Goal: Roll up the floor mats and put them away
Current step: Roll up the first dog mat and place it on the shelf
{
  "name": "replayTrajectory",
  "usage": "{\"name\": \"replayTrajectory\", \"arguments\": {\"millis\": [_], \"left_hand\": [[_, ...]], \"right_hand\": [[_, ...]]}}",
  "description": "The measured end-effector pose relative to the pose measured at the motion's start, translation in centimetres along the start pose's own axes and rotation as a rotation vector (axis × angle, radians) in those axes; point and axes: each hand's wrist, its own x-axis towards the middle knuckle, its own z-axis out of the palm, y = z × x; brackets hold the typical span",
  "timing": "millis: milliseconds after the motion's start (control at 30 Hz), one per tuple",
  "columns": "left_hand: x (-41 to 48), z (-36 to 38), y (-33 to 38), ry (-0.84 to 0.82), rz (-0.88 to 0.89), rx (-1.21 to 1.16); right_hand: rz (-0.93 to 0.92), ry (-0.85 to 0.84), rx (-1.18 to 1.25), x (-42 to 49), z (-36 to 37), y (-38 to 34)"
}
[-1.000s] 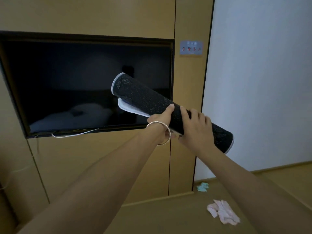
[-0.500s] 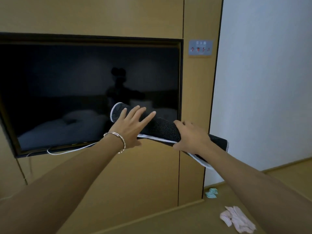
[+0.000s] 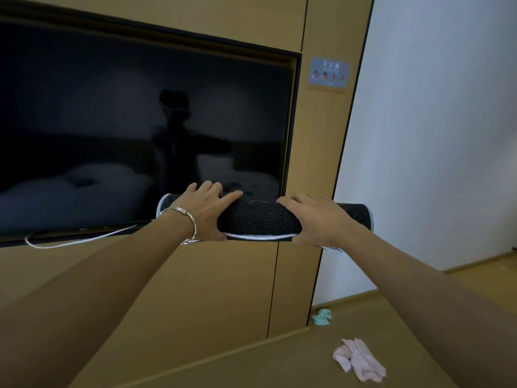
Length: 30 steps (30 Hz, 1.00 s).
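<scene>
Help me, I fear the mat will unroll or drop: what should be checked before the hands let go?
1. Mat rolled tight: ok, though a white-edged flap hangs under it.
2. Left hand holds the mat: ok.
3. Right hand holds the mat: ok.
4. Mat supported from below: cannot tell, the hands hide it.
5. Mat fits inside the TV recess: not ok, its right end sticks out past it.
6. White cable clear of the mat: cannot tell.
</scene>
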Motion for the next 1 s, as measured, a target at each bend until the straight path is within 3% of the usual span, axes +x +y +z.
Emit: {"name": "replayTrajectory", "arguments": {"millis": [200, 567, 1000], "left_hand": [[5.2, 0.6, 3.1, -0.028, 0.004, -0.088], [19.8, 1.1, 13.6, -0.07, 0.039, -0.125], [29.0, 7.5, 15.8, -0.192, 0.006, -0.148]], "right_hand": [[-0.034, 0.041, 0.01, 0.7, 2.5, 5.8], [0.043, 0.032, 0.003, -0.3, 7.5, 24.1], [0.004, -0.091, 0.038, 5.0, 14.8, 32.9]]}}
